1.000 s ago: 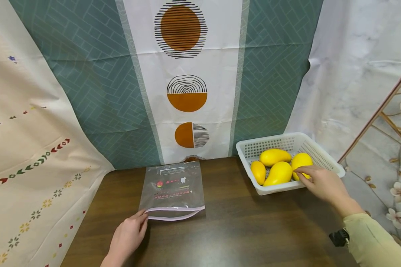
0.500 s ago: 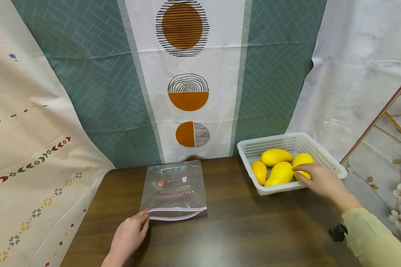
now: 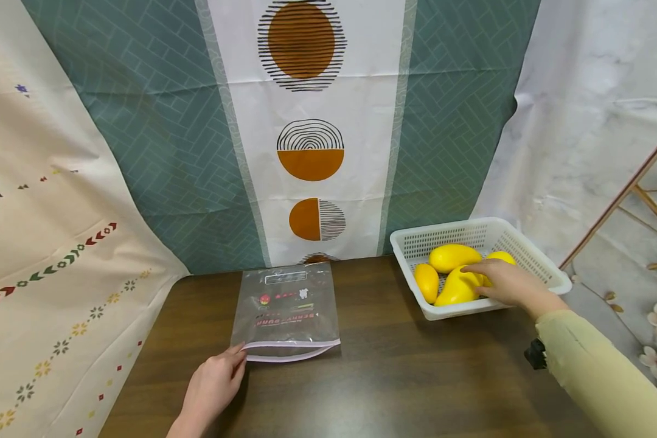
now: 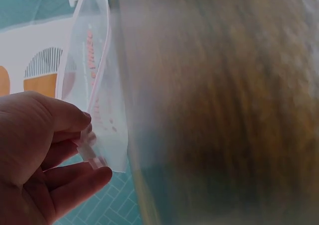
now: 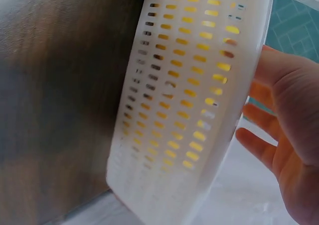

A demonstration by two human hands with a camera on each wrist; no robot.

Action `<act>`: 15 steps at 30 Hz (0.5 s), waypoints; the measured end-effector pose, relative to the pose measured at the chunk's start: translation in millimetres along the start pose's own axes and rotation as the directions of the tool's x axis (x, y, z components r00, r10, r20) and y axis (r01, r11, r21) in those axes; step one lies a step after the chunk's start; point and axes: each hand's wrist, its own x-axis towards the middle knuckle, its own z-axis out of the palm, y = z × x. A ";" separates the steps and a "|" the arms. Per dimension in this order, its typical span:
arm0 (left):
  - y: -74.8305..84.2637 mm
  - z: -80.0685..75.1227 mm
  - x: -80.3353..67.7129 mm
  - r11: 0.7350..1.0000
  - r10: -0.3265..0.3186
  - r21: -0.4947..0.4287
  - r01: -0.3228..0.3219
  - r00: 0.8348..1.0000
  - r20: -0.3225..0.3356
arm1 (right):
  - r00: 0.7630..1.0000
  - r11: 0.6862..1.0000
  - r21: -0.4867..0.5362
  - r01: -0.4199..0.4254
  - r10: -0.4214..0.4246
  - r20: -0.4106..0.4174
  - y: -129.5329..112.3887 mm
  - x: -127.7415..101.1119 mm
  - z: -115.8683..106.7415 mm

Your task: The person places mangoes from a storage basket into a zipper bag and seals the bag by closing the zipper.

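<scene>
While the clear zip-lock bag (image 3: 286,312) lies flat on the dark wooden table (image 3: 394,377), its near left corner is pinched between thumb and fingers of the left hand (image 3: 210,387), as is shown close up from the left wrist. Over in the white perforated basket (image 3: 547,271) at the table's far right, four yellow mangoes are seen, and the front mango (image 3: 457,289) is touched by the outstretched, uncurled fingers of the right hand (image 3: 506,283); nothing is grasped there.
</scene>
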 end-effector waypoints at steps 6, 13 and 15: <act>-0.7 -0.3 0.9 1.000 0.011 -0.002 -0.011 1.000 -0.002 | 0.998 0.994 -0.090 0.056 -0.053 0.028 -9.1 12.7 -3.8; -2.6 -1.3 0.9 1.000 0.020 0.002 -0.020 1.000 0.008 | 0.985 0.961 -0.219 0.169 -0.159 0.061 -16.9 23.7 -3.1; -2.7 -1.7 0.5 1.000 0.013 -0.003 -0.013 1.000 0.017 | 0.982 0.955 -0.231 0.187 -0.176 0.065 -19.6 26.0 -3.1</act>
